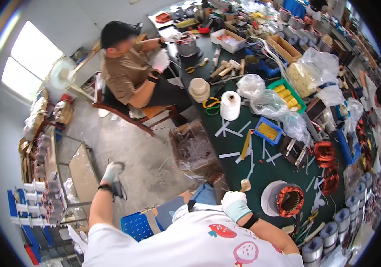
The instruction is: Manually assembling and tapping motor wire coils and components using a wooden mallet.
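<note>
My left hand (110, 171), in a white glove, reaches out over the floor at the left. Its fingers are bent round a dark looped thing (118, 190) that hangs beside it; the kind cannot be made out. My right hand (236, 205), gloved too, is closed at the near edge of the green table. A wooden tool with a rounded, pale tan end (245, 185) sticks out beyond its fingers; the rest is hidden. To the right of that hand, a motor stator with orange-red windings (289, 200) stands against a white round piece (270, 199).
White paper strips lie across the green table (239, 171), near a thread cone (230, 106), scissors (211, 107) and a blue tray (268, 130). A carton of scraps (192, 147) stands beside the table. Across from me a seated co-worker (130, 71) handles another stator. Wire spools (330, 236) line the right.
</note>
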`<state>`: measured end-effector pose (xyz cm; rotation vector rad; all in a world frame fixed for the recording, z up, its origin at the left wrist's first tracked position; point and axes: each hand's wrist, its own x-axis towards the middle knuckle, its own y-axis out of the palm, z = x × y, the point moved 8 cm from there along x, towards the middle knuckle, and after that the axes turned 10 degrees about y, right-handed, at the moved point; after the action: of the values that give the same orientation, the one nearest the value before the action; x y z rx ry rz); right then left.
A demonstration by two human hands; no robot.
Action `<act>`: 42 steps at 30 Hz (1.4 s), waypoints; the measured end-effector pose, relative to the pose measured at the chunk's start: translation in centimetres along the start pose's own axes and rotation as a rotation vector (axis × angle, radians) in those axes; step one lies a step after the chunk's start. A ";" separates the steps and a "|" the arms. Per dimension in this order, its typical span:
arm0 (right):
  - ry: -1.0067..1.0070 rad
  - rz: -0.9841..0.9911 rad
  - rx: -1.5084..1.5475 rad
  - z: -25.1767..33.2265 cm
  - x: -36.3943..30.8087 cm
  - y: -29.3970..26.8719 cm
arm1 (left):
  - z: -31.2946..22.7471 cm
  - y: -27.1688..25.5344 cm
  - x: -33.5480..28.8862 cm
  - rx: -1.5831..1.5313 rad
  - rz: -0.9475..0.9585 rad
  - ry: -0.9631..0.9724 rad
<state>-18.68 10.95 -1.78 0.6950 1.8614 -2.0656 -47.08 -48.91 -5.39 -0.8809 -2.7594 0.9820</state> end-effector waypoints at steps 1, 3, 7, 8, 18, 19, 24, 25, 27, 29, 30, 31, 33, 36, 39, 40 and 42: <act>0.144 -0.043 0.032 -1.4 0.3 0.6 | -2.5 7.8 11.8 -0.019 -0.062 -0.419; 0.204 -0.102 0.100 -3.0 -0.1 -3.3 | -6.8 12.7 20.5 0.236 0.174 -0.258; 0.467 0.097 0.221 -7.5 0.3 -4.9 | -16.3 21.3 36.5 0.864 0.495 0.161; 0.518 0.165 0.234 -8.0 0.3 -5.1 | -21.3 22.0 40.0 0.954 0.316 0.211; 0.758 0.018 0.365 -7.0 0.5 -5.5 | -28.7 26.6 59.6 0.703 0.183 -0.008; 0.772 -0.001 0.375 -7.1 0.5 -5.7 | -29.0 26.5 59.6 0.792 0.198 -0.058; 0.812 0.049 0.461 -9.2 -1.4 -4.8 | -27.5 24.1 58.3 0.733 0.149 0.045; 0.816 0.056 0.472 -9.7 -2.0 -4.4 | -28.0 23.2 57.3 0.698 0.097 0.067; 0.814 0.043 0.510 -10.5 -3.5 -3.4 | -28.3 20.4 54.9 0.636 -0.002 0.078; 0.825 0.001 0.575 -11.2 -5.7 -2.5 | -30.4 17.1 51.4 0.591 -0.053 0.189; 0.839 -0.038 0.650 -11.7 -7.0 -2.2 | -32.4 16.3 49.2 0.530 -0.073 0.238; 0.844 -0.086 0.728 -12.2 -8.2 -1.7 | -34.4 15.3 47.1 0.451 -0.044 0.302; 0.896 -0.172 0.956 -13.6 -11.2 1.3 | -38.6 14.9 42.1 0.330 0.015 0.345; 0.899 -0.144 1.433 -15.2 -13.9 8.1 | -43.6 15.1 33.2 0.095 0.129 0.334; 0.720 0.065 1.852 -14.2 -14.6 7.7 | -48.0 17.6 24.2 -0.176 0.155 0.309; 0.649 0.008 1.972 -14.6 -15.4 7.4 | -49.2 19.3 22.0 -0.091 0.170 0.272; 0.525 -0.111 2.163 -15.2 -18.3 6.0 | -54.0 23.3 16.9 -0.035 0.263 0.343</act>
<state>2.38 23.07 1.77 1.3882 -1.1916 -3.3148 -35.63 4.89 21.43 -1.3056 -2.4208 0.7315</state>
